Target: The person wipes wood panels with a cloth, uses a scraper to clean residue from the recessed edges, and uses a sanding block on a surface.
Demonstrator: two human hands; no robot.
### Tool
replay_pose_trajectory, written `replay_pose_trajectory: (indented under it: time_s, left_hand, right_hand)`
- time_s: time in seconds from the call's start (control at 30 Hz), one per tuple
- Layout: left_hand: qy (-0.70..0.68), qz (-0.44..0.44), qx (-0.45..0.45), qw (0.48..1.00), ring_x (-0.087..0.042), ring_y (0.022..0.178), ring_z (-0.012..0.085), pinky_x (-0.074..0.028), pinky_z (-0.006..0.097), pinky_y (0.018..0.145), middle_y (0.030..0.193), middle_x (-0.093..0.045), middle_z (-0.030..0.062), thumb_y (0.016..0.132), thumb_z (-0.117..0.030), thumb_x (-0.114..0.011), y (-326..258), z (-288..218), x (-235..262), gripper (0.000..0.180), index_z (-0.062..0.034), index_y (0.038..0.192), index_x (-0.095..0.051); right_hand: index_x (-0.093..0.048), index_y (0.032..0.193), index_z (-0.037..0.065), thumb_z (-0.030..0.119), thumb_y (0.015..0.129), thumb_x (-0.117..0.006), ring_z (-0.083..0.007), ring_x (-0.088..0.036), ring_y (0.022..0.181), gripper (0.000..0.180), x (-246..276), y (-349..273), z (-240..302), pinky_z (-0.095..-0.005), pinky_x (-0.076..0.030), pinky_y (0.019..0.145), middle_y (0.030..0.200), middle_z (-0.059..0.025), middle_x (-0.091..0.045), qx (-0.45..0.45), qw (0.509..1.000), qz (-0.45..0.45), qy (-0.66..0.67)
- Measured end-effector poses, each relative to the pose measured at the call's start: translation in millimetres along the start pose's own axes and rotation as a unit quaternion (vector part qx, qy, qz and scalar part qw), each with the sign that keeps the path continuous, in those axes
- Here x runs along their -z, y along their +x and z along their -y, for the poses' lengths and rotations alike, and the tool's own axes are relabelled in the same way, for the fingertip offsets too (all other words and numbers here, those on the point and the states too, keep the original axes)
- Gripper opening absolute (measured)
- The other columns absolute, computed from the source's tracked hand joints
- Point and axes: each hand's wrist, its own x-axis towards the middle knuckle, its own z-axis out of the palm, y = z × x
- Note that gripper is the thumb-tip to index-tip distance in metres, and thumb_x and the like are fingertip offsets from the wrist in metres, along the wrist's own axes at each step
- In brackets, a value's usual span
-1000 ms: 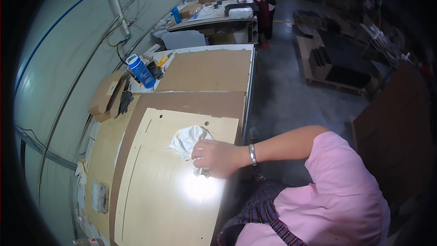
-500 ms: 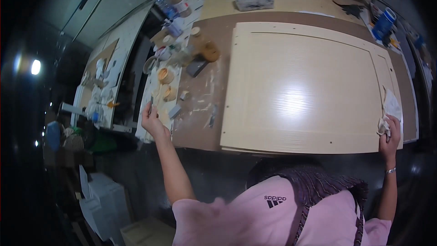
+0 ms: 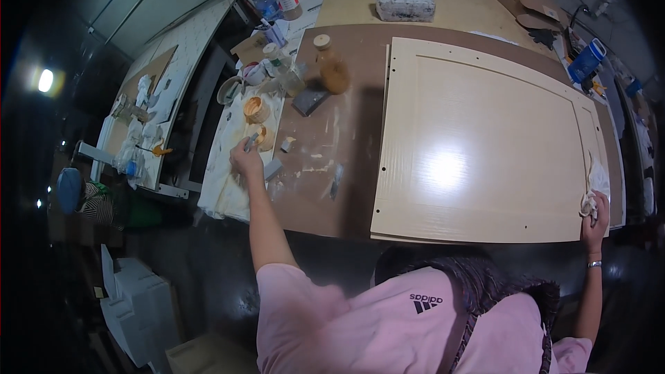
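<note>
From far away, I have my left grip (image 3: 246,160) pinching a small grey tool (image 3: 252,141) by the paste tub (image 3: 266,139) just past it, likely for scooping, so next needs a gentle dip, while my right grip (image 3: 596,220) bunches a white rag (image 3: 598,179) on the board (image 3: 485,125) below.

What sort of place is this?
Probably a furniture or woodworking workshop: a flat, cream, rectangular panel with a grooved border lies on a brown-topped workbench, near a small round tub, orange inside. The right hand holds a crumpled white cloth.
</note>
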Motion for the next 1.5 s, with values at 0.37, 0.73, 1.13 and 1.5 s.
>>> replay_pose_trajectory:
  time_s: [0.37,0.73,1.13,1.5]
  left_hand:
    - [0.050,0.009,-0.002,0.999,-0.064,0.101,0.0343,-0.050,0.044,0.090,0.105,-0.068,0.0152,0.076,-0.018,-0.079,28,23,-13,0.031,-0.0164,0.108,-0.077]
    - [-0.187,0.040,-0.159,0.969,-0.066,0.082,0.0279,-0.055,0.039,0.074,0.091,-0.072,0.0170,0.090,-0.014,-0.069,-6,-140,27,0.025,0.0065,0.103,-0.071]
    - [-0.302,0.563,-0.364,0.678,-0.060,0.083,0.0387,-0.049,0.045,0.073,0.091,-0.065,0.0235,0.096,-0.031,-0.061,-164,-431,123,0.028,-0.0087,0.110,-0.070]
    - [-0.351,0.401,-0.580,0.616,-0.058,0.107,0.0282,-0.048,0.037,0.093,0.117,-0.056,0.0143,0.076,0.005,-0.070,-293,-537,90,0.058,0.0005,0.131,-0.054]
  right_hand:
    - [-0.057,0.113,-0.004,-0.004,0.072,-0.045,-0.0376,-0.055,0.115,0.042,-10,-3,10,-0.0397,-0.041,0.104,0.122,-0.0216,-0.056,0.011,1.000,-0.005,-0.005]
    - [-0.065,0.096,0.005,0.007,0.067,-0.062,-0.0352,-0.061,0.093,0.029,0,5,31,-0.0428,-0.051,0.081,0.101,-0.0135,-0.064,-0.021,0.994,-0.060,-0.086]
    - [-0.062,0.101,-0.002,0.008,0.086,-0.059,-0.0093,-0.056,0.068,0.019,-4,61,139,-0.0291,-0.046,0.060,0.080,-0.0059,-0.062,-0.131,0.880,-0.179,0.420]
    - [-0.058,0.121,0.002,0.019,0.083,-0.070,-0.0297,-0.058,0.117,0.043,22,34,101,-0.0383,-0.045,0.105,0.119,-0.0175,-0.060,-0.149,0.888,-0.049,0.432]
